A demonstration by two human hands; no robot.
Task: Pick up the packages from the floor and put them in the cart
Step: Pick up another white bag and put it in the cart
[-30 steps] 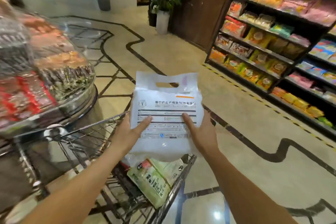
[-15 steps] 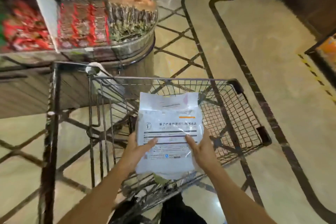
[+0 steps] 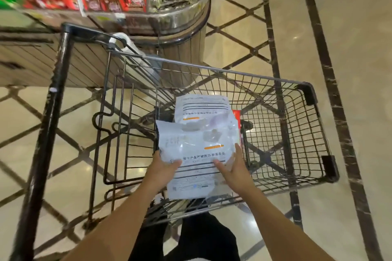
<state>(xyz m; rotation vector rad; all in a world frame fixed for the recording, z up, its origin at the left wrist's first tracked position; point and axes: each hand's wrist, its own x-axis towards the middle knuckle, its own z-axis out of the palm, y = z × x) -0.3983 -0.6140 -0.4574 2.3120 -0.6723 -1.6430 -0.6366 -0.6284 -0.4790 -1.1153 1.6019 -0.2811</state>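
A white plastic package [image 3: 197, 154] with printed text and an orange stripe is held over the wire cart [image 3: 314, 133]. My left hand [image 3: 163, 168] grips its lower left edge and my right hand [image 3: 233, 167] grips its lower right edge. Its upper half reaches down into the basket. A second white package [image 3: 201, 107] of the same kind lies in the basket just beyond it, partly covered by the held one. Something red [image 3: 236, 115] shows under that package.
The cart's black handle bar [image 3: 57, 95] runs down the left. A round snack display stand [image 3: 148, 2] with red and brown packets stands right behind the cart. Patterned tile floor [image 3: 350, 38] spreads to the right. My dark trouser legs [image 3: 201, 239] show below the cart.
The view has tilted down over the cart. Both hands have lowered the package from above the cart into the basket, over a second package lying there.
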